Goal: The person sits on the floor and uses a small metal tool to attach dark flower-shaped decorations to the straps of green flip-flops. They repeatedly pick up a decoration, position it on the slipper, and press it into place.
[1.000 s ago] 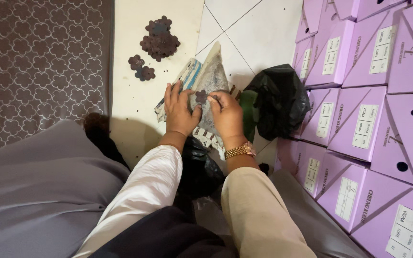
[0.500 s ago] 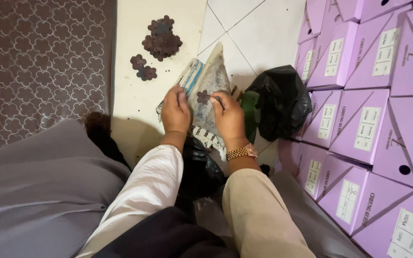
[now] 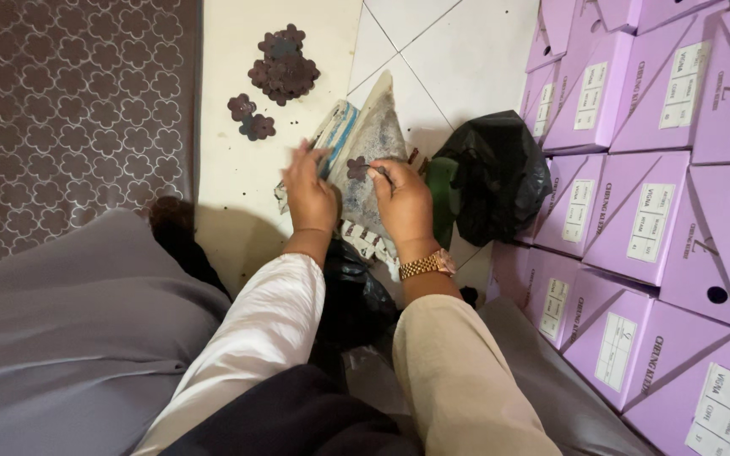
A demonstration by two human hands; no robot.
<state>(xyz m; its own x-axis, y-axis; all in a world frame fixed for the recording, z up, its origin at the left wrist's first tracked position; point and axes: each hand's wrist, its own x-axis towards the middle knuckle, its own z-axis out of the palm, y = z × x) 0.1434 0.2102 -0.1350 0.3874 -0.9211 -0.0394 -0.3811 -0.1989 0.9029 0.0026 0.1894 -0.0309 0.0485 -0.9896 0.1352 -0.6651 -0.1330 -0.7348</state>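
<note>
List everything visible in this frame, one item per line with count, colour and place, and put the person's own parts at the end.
Flower-shaped pieces: a pile and two or three loose, dark brown, on the floor ahead of the hands.
Flower-shaped piece: one, dark brown, between the two hands.
Newspaper: one folded sheet, grey and blue, under the hands.
Black plastic bag: one, right of the hands.
Green object: one, beside that bag; kind unclear.
Boxes: many, lilac with white labels, stacked at right.
Rug: one, brown with a pale flower pattern, at left.
Tiled floor: white.
Wristwatch: one, gold, right wrist.
Left hand: on the newspaper.
Right hand: pinching the held piece.
</note>
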